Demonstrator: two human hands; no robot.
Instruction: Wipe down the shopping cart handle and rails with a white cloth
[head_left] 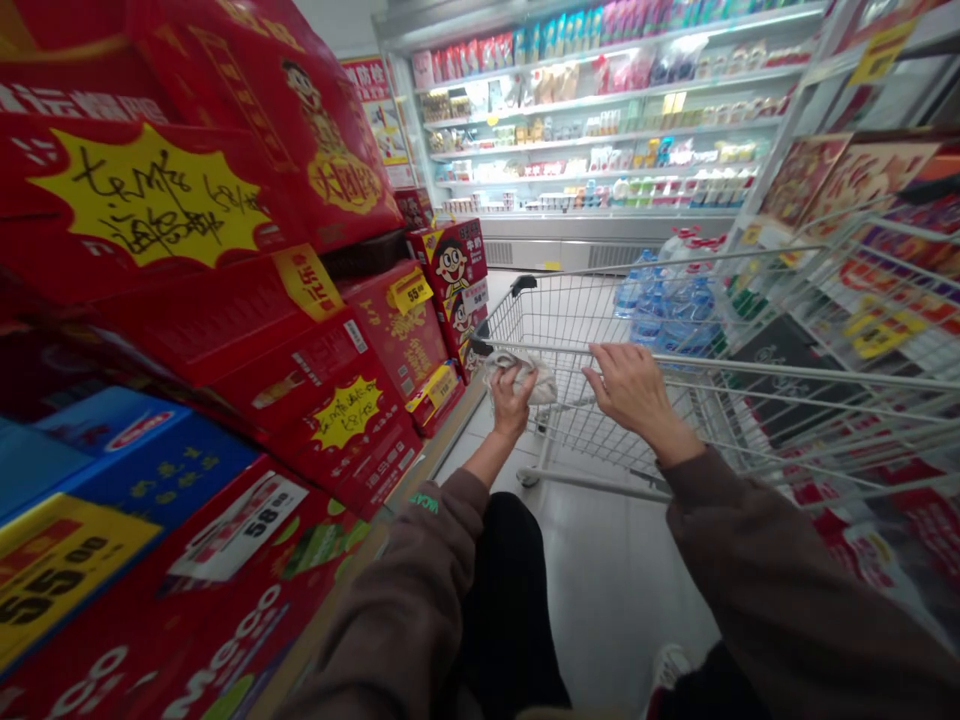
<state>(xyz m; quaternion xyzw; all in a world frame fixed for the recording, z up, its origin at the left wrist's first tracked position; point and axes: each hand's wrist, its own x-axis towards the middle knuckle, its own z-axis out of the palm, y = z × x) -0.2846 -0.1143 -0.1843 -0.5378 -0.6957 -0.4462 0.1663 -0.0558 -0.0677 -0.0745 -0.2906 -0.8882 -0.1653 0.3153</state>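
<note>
A wire shopping cart [570, 300] stands in front of me in a store aisle. My left hand [511, 392] is closed on a crumpled white cloth [525, 372], pressed against the left end of the cart's handle bar [750, 362]. My right hand [628, 385] is wrapped over the same bar a little to the right. A pack of blue water bottles [667, 300] lies inside the cart, with a white bottle behind it.
Stacked red gift boxes with yellow price tags [225, 260] crowd the left side, with blue boxes [112, 450] lower down. Wire racks of red packets [885, 250] line the right. A lit chiller wall of dairy goods [600, 130] closes the aisle ahead. Pale floor [622, 580] runs under the cart.
</note>
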